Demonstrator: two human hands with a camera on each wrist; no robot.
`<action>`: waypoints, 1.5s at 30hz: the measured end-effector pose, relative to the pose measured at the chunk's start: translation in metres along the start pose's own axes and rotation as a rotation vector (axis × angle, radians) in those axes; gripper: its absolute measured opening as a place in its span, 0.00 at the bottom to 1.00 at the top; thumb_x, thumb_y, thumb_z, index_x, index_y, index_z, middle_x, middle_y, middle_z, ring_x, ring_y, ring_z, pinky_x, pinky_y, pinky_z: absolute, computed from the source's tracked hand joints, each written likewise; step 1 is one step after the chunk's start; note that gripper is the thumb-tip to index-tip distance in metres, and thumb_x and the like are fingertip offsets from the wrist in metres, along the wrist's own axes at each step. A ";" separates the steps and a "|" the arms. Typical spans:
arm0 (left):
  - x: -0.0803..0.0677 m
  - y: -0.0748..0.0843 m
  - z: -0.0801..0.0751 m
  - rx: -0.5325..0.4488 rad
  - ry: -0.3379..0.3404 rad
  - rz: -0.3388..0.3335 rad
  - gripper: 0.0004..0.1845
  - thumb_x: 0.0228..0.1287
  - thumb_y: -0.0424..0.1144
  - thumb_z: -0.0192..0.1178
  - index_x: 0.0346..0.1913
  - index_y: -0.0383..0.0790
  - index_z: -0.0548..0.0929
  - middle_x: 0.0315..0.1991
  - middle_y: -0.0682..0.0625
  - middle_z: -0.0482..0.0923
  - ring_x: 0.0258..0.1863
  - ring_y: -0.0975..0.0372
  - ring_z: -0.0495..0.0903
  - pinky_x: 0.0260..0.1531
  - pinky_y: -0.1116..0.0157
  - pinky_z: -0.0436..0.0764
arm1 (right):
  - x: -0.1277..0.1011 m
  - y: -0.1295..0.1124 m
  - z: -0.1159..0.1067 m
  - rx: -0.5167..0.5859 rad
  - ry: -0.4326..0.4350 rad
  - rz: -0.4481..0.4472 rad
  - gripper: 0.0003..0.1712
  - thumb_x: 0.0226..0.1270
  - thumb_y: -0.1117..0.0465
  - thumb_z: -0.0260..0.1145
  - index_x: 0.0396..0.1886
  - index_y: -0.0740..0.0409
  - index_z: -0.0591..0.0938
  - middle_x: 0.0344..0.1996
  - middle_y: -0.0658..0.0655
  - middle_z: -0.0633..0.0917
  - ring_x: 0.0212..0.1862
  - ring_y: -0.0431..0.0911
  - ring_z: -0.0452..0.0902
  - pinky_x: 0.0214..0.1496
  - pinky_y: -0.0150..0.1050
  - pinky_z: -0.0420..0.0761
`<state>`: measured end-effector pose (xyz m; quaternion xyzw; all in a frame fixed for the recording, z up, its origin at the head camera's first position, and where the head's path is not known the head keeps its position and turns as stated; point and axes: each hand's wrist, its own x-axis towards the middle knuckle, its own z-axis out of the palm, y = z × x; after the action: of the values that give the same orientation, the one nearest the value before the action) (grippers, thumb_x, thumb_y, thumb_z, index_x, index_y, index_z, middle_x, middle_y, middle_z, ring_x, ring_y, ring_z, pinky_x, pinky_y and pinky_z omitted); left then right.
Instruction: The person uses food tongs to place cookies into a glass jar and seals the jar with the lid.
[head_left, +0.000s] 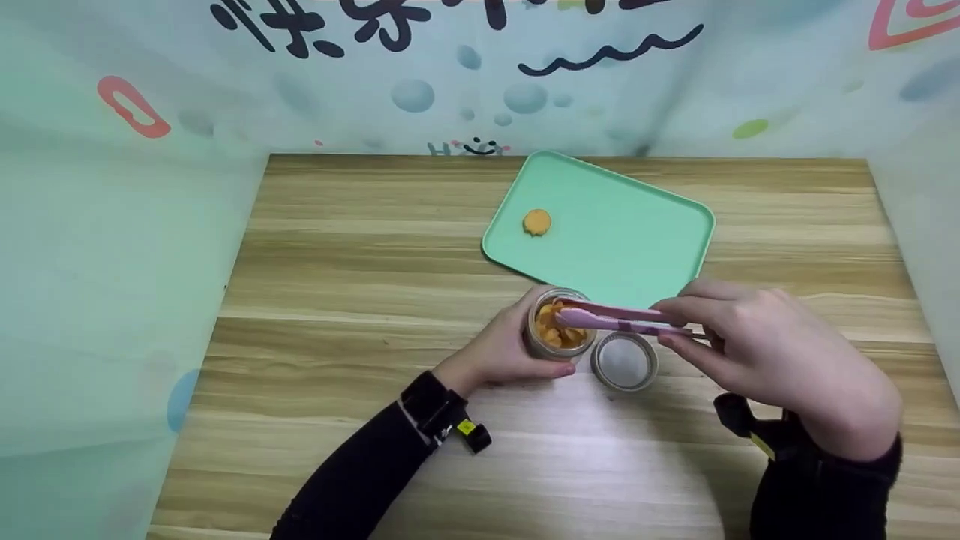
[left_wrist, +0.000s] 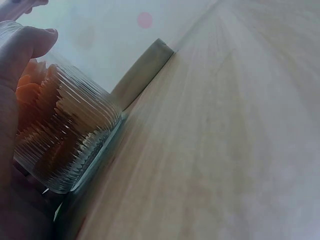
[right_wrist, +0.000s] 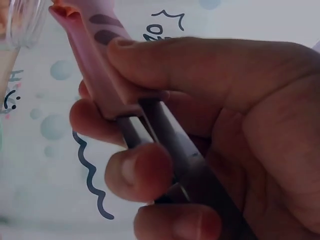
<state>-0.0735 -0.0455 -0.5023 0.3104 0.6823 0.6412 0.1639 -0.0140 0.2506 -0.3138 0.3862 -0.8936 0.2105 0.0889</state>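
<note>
The right hand (head_left: pixel 757 345), nearest the camera, pinches pink tongs (head_left: pixel 611 318) between curled fingers and thumb, their tips inside the open mouth of a ribbed glass jar (head_left: pixel 556 325) filled with orange snack pieces. The left hand (head_left: pixel 499 352) wraps around the jar, holding it on the wooden table (head_left: pixel 337 300). A round lid (head_left: pixel 624 361) lies just beside the jar. Behind, a mint-green tray (head_left: pixel 622 232) carries one orange piece (head_left: pixel 537 222).

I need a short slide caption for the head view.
Left hand steadies a jar; right hand dips pink tongs inside.
</note>
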 end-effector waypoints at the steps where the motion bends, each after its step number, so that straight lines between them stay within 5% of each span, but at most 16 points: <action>1: 0.000 0.000 0.000 0.001 0.001 -0.001 0.50 0.51 0.42 0.89 0.77 0.57 0.72 0.67 0.57 0.81 0.67 0.60 0.80 0.76 0.57 0.74 | 0.001 0.000 0.001 -0.002 -0.011 0.009 0.14 0.64 0.65 0.81 0.49 0.54 0.92 0.37 0.43 0.86 0.27 0.31 0.72 0.27 0.29 0.76; 8: 0.000 0.000 -0.002 0.026 0.000 0.000 0.51 0.50 0.43 0.89 0.77 0.58 0.71 0.67 0.58 0.81 0.66 0.60 0.80 0.75 0.57 0.75 | 0.006 0.003 0.009 0.056 -0.063 0.043 0.13 0.66 0.64 0.81 0.50 0.54 0.92 0.35 0.43 0.84 0.28 0.32 0.72 0.29 0.28 0.76; 33: 0.000 0.003 -0.003 0.035 0.009 0.001 0.53 0.49 0.40 0.89 0.77 0.56 0.70 0.68 0.58 0.79 0.67 0.61 0.80 0.76 0.57 0.74 | 0.005 0.006 0.002 0.039 -0.030 0.102 0.19 0.65 0.63 0.83 0.55 0.56 0.91 0.41 0.47 0.87 0.33 0.35 0.77 0.31 0.33 0.81; 45: 0.000 -0.003 -0.001 0.041 0.010 0.012 0.52 0.49 0.43 0.89 0.77 0.56 0.71 0.70 0.58 0.78 0.70 0.61 0.77 0.78 0.57 0.71 | 0.032 0.051 0.021 0.011 0.037 0.366 0.20 0.73 0.56 0.78 0.57 0.63 0.89 0.40 0.58 0.87 0.30 0.44 0.75 0.30 0.38 0.75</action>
<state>-0.0747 -0.0461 -0.5047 0.3144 0.6945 0.6295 0.1502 -0.0731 0.2519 -0.3386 0.2136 -0.9461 0.2351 0.0633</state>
